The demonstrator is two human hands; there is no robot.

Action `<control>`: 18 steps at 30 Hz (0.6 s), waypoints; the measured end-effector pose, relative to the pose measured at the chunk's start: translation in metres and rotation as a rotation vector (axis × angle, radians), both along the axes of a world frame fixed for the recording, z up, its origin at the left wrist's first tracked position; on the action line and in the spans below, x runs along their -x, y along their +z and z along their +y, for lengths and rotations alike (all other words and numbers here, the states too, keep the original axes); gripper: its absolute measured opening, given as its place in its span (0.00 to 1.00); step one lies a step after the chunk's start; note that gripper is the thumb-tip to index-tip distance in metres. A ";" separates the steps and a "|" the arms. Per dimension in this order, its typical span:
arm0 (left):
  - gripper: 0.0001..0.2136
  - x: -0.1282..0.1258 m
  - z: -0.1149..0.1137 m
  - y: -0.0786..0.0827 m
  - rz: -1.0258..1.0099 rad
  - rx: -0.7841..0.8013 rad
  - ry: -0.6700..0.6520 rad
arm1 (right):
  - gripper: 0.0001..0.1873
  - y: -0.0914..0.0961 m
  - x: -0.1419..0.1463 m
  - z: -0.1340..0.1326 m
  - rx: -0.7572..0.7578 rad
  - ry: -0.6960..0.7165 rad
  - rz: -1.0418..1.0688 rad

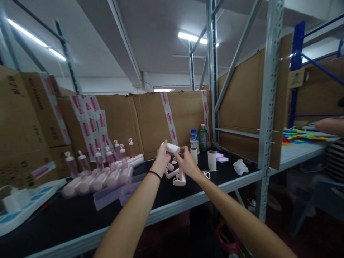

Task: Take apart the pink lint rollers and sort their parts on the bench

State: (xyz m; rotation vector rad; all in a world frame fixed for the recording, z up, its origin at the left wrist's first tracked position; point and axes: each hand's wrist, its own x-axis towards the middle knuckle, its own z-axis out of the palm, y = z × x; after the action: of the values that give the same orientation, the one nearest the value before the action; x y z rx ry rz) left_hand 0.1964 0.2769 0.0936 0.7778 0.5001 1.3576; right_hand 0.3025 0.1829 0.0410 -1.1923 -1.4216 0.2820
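Observation:
A small white cylinder (172, 147), lying nearly level, is held up over the black tabletop. My left hand (162, 156) grips its left part, thumb along the top. At its right end, my right hand (188, 163) pinches with thumb and fingers, which partly hide that end. Just below my hands are several pale pink plastic parts, among them an upright round-ended piece (179, 180) and an angled piece (171, 174). To the right stand two white paper-like tubes, one nearer (212, 161) and one farther (195, 154).
Left are pink cylindrical bodies with clear, ring-topped tubes (100, 161), lilac trays (107, 197) and a white power strip (32, 200). Two bottles (203, 138) stand at the back. Crumpled tissue (240, 167) lies near a metal post (268, 107). Another person's arm (329, 125) shows far right.

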 end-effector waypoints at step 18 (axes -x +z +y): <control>0.11 0.011 -0.031 0.006 0.147 -0.037 -0.081 | 0.22 0.011 -0.020 0.005 -0.166 0.158 0.322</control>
State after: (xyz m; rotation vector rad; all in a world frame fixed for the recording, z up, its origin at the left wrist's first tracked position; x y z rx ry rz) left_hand 0.1849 0.2455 0.0998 0.9231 0.5540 1.2436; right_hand 0.3226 0.1875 0.0516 -0.8574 -1.2309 0.4365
